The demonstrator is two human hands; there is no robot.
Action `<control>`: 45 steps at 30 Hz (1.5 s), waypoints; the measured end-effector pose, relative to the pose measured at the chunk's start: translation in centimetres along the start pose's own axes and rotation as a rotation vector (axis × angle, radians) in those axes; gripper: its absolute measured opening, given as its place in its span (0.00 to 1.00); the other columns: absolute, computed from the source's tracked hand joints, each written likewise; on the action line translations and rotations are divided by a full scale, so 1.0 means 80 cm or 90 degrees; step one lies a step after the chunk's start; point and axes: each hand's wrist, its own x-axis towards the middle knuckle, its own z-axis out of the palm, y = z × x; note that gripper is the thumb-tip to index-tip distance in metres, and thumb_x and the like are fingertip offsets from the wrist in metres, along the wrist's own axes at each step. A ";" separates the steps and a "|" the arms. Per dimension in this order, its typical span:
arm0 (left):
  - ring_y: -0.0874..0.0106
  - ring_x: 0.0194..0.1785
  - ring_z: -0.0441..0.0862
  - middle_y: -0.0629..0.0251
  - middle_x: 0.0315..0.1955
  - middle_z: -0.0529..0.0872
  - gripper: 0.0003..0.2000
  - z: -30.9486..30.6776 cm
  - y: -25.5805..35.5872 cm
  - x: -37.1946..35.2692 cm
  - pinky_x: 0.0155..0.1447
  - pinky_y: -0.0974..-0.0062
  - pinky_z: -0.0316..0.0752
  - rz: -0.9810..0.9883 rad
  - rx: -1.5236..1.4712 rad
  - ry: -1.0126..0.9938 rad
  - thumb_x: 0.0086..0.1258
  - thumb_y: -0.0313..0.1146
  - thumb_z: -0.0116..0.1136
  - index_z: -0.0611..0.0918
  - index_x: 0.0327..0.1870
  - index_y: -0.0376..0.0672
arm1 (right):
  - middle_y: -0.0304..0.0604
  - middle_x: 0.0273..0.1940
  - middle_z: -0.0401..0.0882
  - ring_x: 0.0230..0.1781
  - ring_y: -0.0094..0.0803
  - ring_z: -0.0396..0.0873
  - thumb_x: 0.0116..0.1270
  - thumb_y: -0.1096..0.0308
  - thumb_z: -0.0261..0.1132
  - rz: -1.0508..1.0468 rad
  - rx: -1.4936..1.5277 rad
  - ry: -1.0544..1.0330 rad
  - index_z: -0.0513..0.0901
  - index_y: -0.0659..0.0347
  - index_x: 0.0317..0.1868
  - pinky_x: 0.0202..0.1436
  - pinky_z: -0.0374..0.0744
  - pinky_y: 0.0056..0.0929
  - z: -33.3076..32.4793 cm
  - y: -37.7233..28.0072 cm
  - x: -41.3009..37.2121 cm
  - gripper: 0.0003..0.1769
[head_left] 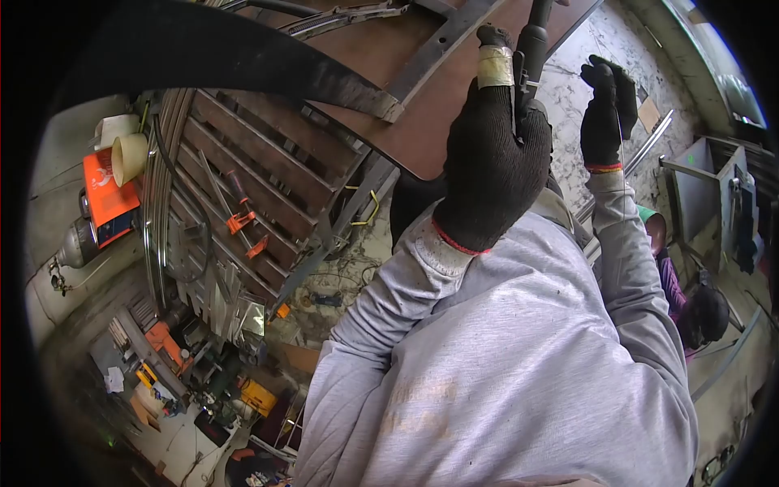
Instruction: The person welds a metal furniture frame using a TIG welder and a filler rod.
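My left hand (497,158), in a black knit glove with tape round one finger, is closed on the dark handle of what looks like a welding torch (533,45). The torch points up past the edge of a brown tabletop (430,138). To its right, my right hand (604,114), also in a black glove, has its fingers bent together around a thin rod (623,183) that hangs down along my sleeve. A grey metal bar (442,57) lies across the brown top, left of the torch.
A broad dark curved piece (243,61) spans the upper left. Below it stands a slatted metal frame (260,154) with an orange clamp (241,221). An orange machine (109,191) is at far left, and tools crowd the lower left. Another person (704,316) is at the right.
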 end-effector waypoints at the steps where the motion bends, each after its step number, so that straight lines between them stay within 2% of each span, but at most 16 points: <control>1: 0.49 0.44 0.91 0.40 0.46 0.88 0.38 0.004 -0.009 0.001 0.45 0.62 0.86 0.039 0.003 0.009 0.79 0.29 0.61 0.59 0.86 0.29 | 0.39 0.51 0.90 0.52 0.28 0.88 0.84 0.66 0.66 0.037 -0.030 0.008 0.86 0.62 0.60 0.60 0.84 0.31 -0.003 -0.001 -0.007 0.12; 6: 0.50 0.45 0.91 0.41 0.49 0.87 0.37 0.007 -0.028 0.001 0.45 0.62 0.85 0.089 0.020 -0.011 0.78 0.28 0.61 0.61 0.86 0.32 | 0.42 0.53 0.91 0.50 0.28 0.88 0.84 0.65 0.66 0.045 0.023 0.039 0.88 0.63 0.58 0.61 0.84 0.32 0.000 0.007 -0.025 0.11; 8: 0.65 0.46 0.88 0.50 0.47 0.88 0.19 0.015 -0.038 0.004 0.52 0.71 0.83 0.149 -0.041 0.027 0.81 0.26 0.59 0.75 0.69 0.30 | 0.41 0.53 0.91 0.50 0.28 0.88 0.84 0.65 0.66 0.048 0.020 0.032 0.88 0.62 0.58 0.61 0.84 0.32 0.002 0.010 -0.028 0.11; 9: 0.65 0.46 0.88 0.50 0.47 0.88 0.19 0.015 -0.044 0.004 0.52 0.71 0.83 0.151 -0.042 0.026 0.81 0.26 0.59 0.75 0.69 0.30 | 0.41 0.52 0.91 0.50 0.28 0.88 0.84 0.65 0.66 0.051 0.018 0.025 0.88 0.62 0.58 0.61 0.84 0.32 0.003 0.011 -0.030 0.12; 11: 0.48 0.46 0.91 0.42 0.49 0.87 0.35 0.008 -0.048 0.008 0.46 0.60 0.85 0.143 -0.021 -0.018 0.78 0.27 0.60 0.64 0.85 0.34 | 0.40 0.51 0.91 0.51 0.27 0.87 0.84 0.66 0.67 0.043 0.026 0.000 0.88 0.63 0.59 0.61 0.84 0.31 0.010 -0.001 -0.032 0.12; 12: 0.48 0.46 0.91 0.42 0.49 0.87 0.35 0.006 -0.047 0.007 0.46 0.60 0.85 0.144 -0.021 -0.018 0.78 0.27 0.60 0.64 0.85 0.34 | 0.39 0.51 0.91 0.51 0.27 0.87 0.84 0.66 0.67 0.068 0.023 -0.015 0.88 0.63 0.59 0.61 0.83 0.31 0.013 -0.006 -0.032 0.12; 14: 0.47 0.44 0.90 0.42 0.44 0.88 0.29 -0.005 -0.029 0.011 0.45 0.59 0.84 -0.162 -0.065 -0.059 0.79 0.29 0.60 0.71 0.79 0.32 | 0.38 0.50 0.90 0.53 0.26 0.86 0.84 0.67 0.66 0.103 0.021 -0.051 0.88 0.63 0.59 0.62 0.82 0.29 0.023 -0.023 -0.028 0.12; 17: 0.45 0.42 0.89 0.44 0.39 0.89 0.21 -0.016 -0.015 0.032 0.43 0.59 0.83 -0.246 -0.066 -0.014 0.80 0.32 0.58 0.76 0.68 0.29 | 0.39 0.51 0.89 0.53 0.27 0.86 0.84 0.69 0.65 0.127 0.065 -0.098 0.88 0.64 0.58 0.62 0.82 0.29 0.041 -0.044 -0.020 0.11; 18: 0.72 0.36 0.89 0.59 0.41 0.88 0.14 -0.013 -0.014 0.038 0.37 0.75 0.84 -0.213 -0.099 0.054 0.84 0.35 0.58 0.77 0.60 0.34 | 0.40 0.51 0.88 0.53 0.27 0.86 0.84 0.71 0.64 0.104 0.052 -0.143 0.88 0.65 0.57 0.61 0.81 0.28 0.045 -0.047 -0.017 0.10; 22: 0.71 0.36 0.89 0.58 0.41 0.85 0.14 -0.027 0.020 0.064 0.37 0.73 0.86 -0.338 -0.200 0.125 0.83 0.32 0.56 0.77 0.60 0.31 | 0.44 0.52 0.87 0.50 0.28 0.86 0.82 0.74 0.64 0.139 0.111 -0.265 0.87 0.69 0.55 0.57 0.83 0.29 0.076 -0.076 -0.009 0.10; 25: 0.71 0.34 0.87 0.57 0.40 0.87 0.21 -0.032 0.028 0.076 0.35 0.73 0.80 -0.393 -0.151 0.173 0.84 0.36 0.54 0.72 0.69 0.31 | 0.46 0.52 0.86 0.43 0.31 0.87 0.81 0.72 0.65 0.023 -0.020 -0.415 0.88 0.64 0.55 0.48 0.85 0.31 0.096 -0.083 0.009 0.09; 26: 0.71 0.36 0.87 0.54 0.48 0.86 0.22 -0.034 0.028 0.079 0.36 0.74 0.81 -0.417 -0.165 0.186 0.84 0.34 0.54 0.72 0.71 0.30 | 0.48 0.54 0.86 0.42 0.37 0.89 0.79 0.71 0.68 -0.008 -0.009 -0.438 0.88 0.60 0.56 0.46 0.87 0.37 0.105 -0.076 0.010 0.10; 27: 0.71 0.36 0.87 0.54 0.48 0.86 0.22 -0.036 0.030 0.083 0.36 0.74 0.81 -0.420 -0.155 0.188 0.84 0.34 0.54 0.72 0.71 0.30 | 0.48 0.54 0.86 0.42 0.37 0.89 0.79 0.71 0.68 -0.002 0.000 -0.436 0.88 0.60 0.56 0.46 0.87 0.37 0.116 -0.071 0.014 0.10; 30: 0.70 0.39 0.88 0.53 0.52 0.85 0.20 -0.037 0.030 0.086 0.39 0.73 0.86 -0.480 -0.184 0.241 0.86 0.34 0.53 0.72 0.70 0.28 | 0.43 0.57 0.86 0.49 0.47 0.89 0.66 0.70 0.73 -0.247 -0.156 -0.464 0.87 0.51 0.59 0.52 0.87 0.43 0.137 -0.049 0.027 0.20; 34: 0.70 0.39 0.88 0.53 0.52 0.85 0.19 -0.031 0.039 0.095 0.39 0.72 0.86 -0.508 -0.107 0.265 0.86 0.33 0.52 0.72 0.69 0.28 | 0.49 0.60 0.86 0.55 0.51 0.87 0.67 0.71 0.72 -0.251 -0.216 -0.545 0.86 0.54 0.65 0.58 0.85 0.45 0.147 -0.042 0.051 0.25; 45: 0.65 0.38 0.91 0.51 0.49 0.88 0.16 -0.032 0.029 0.111 0.36 0.70 0.89 -0.513 -0.110 0.304 0.80 0.31 0.56 0.74 0.62 0.31 | 0.37 0.57 0.86 0.49 0.42 0.89 0.68 0.66 0.67 -0.327 -0.289 -0.571 0.87 0.49 0.58 0.47 0.87 0.42 0.162 0.002 0.062 0.18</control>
